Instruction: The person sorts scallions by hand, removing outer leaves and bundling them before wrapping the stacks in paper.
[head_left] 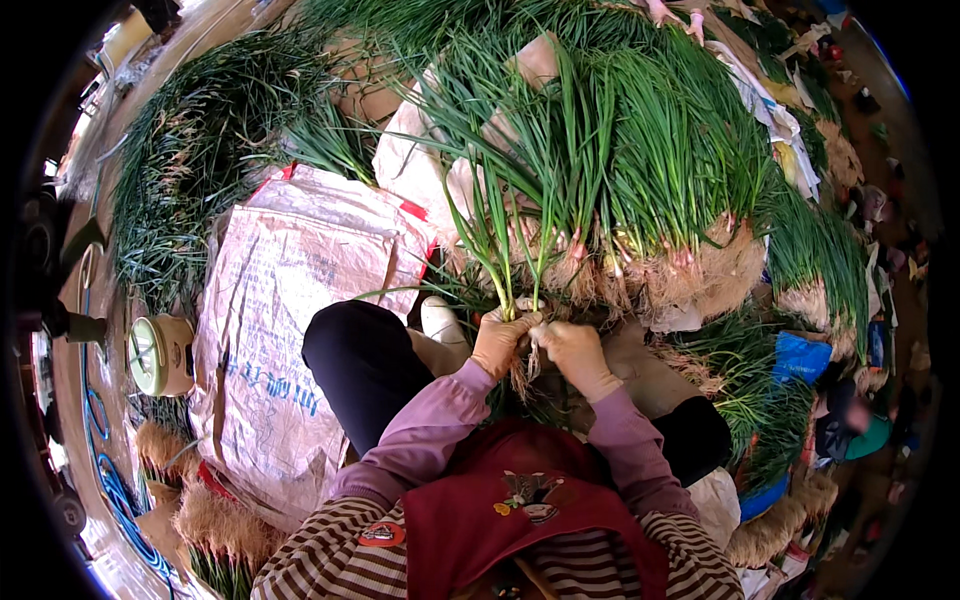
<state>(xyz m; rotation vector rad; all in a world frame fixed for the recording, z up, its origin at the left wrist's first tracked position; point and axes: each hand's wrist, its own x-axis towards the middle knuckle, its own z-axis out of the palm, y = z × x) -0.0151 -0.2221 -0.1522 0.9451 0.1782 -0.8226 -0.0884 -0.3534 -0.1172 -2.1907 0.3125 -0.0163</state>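
Low in front of me, my left hand (500, 342) is closed round the lower stems of a few green onions (503, 262). Their long green leaves point away from me, and the roots hang below the fist. My right hand (572, 354), also in a tan glove, is closed right beside it, its fingertips at the white base of one stalk. Just beyond both hands lies a big pile of green onions (660, 170), with tangled brown roots (700, 275) toward me.
A printed woven sack (290, 290) is spread at my left, beside a lidded tub (160, 355) and a blue hose (115, 485). Root-up bundles (225, 525) stand at lower left. More green onions (215, 150) lie far left. Another person's hands (680, 18) show at the top.
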